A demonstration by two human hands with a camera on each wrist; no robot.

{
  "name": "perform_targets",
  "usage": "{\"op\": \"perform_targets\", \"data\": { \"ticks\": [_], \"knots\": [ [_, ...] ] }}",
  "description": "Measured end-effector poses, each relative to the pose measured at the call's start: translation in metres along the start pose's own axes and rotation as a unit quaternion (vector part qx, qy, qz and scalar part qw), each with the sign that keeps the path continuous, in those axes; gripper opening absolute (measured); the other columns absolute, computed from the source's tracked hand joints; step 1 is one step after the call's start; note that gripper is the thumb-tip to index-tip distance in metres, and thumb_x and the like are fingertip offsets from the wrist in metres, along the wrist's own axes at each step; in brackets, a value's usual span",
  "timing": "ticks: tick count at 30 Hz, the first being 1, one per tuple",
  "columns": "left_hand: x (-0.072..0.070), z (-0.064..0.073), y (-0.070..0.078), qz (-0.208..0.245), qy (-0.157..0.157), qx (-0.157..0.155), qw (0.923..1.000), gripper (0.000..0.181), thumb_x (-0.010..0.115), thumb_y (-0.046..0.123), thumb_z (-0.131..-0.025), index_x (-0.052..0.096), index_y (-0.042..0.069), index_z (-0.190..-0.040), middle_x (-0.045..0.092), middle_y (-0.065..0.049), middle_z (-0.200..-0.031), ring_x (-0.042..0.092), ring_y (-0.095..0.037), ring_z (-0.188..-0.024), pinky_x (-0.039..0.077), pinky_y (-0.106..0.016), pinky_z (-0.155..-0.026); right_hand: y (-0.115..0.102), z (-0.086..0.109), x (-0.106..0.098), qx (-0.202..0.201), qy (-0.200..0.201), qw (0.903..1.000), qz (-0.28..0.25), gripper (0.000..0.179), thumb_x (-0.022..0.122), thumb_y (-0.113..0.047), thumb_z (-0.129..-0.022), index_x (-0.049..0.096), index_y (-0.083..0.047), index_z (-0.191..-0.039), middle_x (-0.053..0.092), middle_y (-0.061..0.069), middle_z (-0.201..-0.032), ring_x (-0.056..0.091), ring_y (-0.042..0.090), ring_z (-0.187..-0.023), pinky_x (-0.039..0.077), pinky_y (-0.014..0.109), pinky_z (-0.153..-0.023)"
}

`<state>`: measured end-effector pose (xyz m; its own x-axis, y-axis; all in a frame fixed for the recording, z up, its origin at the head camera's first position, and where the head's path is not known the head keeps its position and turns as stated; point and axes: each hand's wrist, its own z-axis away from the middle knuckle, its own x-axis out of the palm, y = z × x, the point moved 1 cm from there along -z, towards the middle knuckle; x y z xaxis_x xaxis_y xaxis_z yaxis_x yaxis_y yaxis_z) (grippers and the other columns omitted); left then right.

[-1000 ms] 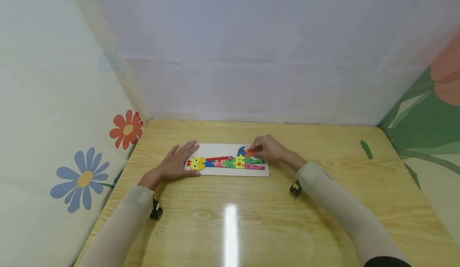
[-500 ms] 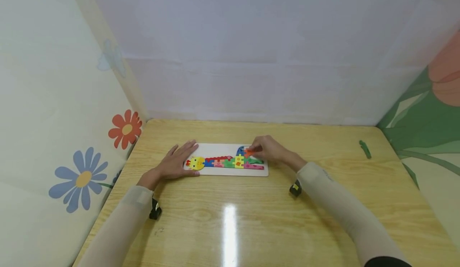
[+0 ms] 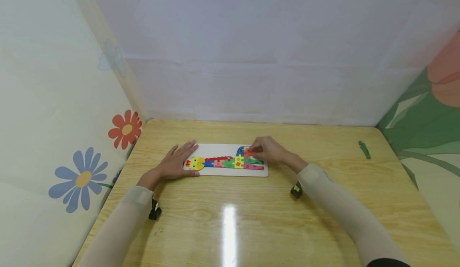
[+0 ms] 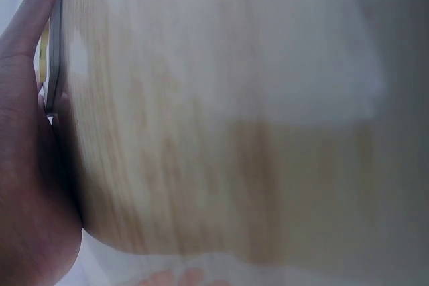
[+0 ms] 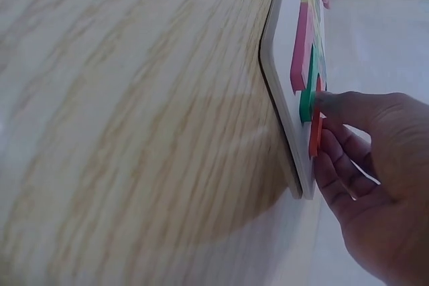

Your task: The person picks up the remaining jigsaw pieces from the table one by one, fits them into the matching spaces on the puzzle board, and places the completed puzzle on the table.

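A white puzzle board (image 3: 215, 149) lies on the table, carrying a giraffe of coloured interlocking pieces with a yellow head (image 3: 196, 163) at its left end. My left hand (image 3: 175, 164) rests over that end, fingers spread and thumb along the front edge. At the right end my right hand (image 3: 270, 150) pinches an orange puzzle piece (image 3: 248, 153) between thumb and fingers, beside the blue piece (image 3: 240, 151) and above a green leg piece (image 3: 256, 161). In the right wrist view the orange piece (image 5: 316, 140) sits close against the board, partly behind my thumb.
A small green piece (image 3: 364, 150) lies apart on the far right of the wooden table (image 3: 201, 219). Pale cloth stands behind the table, and flower-printed cloth flanks it. Black wrist cameras hang under both forearms, the right one (image 3: 296, 190) low over the table.
My right hand has shifted very slightly, still pinching the orange puzzle piece at the same spot. My left hand and the board look unmoved.
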<state>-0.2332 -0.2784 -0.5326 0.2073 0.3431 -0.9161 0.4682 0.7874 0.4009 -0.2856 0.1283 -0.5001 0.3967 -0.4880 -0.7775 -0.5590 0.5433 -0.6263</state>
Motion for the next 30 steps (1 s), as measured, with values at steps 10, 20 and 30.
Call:
{"op": "perform_targets", "data": {
  "ticks": [10,20,30],
  "knots": [
    [-0.003,0.0,0.003,-0.009,-0.014,-0.014,0.9998,0.115,0.074,0.07,-0.086,0.023,0.01,-0.17,0.016,-0.012,-0.178,0.013,-0.036,-0.163,0.003,-0.066,-0.127,0.003,0.005,-0.002,0.006,0.015,0.9997,0.018,0.033,0.085,-0.012,-0.091,0.078,-0.004,-0.122,0.075,0.005,-0.106,0.069,0.015,-0.094,0.06,0.032,-0.086],
    [-0.003,-0.001,0.003,-0.015,-0.023,-0.019,0.9994,0.114,0.075,0.067,-0.087,0.021,0.012,-0.17,0.013,-0.011,-0.178,0.011,-0.034,-0.164,0.001,-0.065,-0.128,0.008,0.015,-0.009,0.016,0.034,0.9989,0.027,0.039,0.087,-0.017,-0.088,0.077,-0.004,-0.123,0.076,0.006,-0.109,0.069,0.016,-0.094,0.06,0.034,-0.086],
    [-0.002,0.0,0.002,-0.005,-0.011,-0.008,0.9999,0.115,0.076,0.068,-0.086,0.023,0.01,-0.17,0.016,-0.012,-0.178,0.014,-0.036,-0.163,0.003,-0.066,-0.127,0.01,0.026,-0.015,0.037,0.048,0.9975,0.036,0.042,0.088,-0.021,-0.088,0.075,-0.002,-0.124,0.077,0.01,-0.114,0.072,0.023,-0.102,0.061,0.041,-0.092]
  ]
}}
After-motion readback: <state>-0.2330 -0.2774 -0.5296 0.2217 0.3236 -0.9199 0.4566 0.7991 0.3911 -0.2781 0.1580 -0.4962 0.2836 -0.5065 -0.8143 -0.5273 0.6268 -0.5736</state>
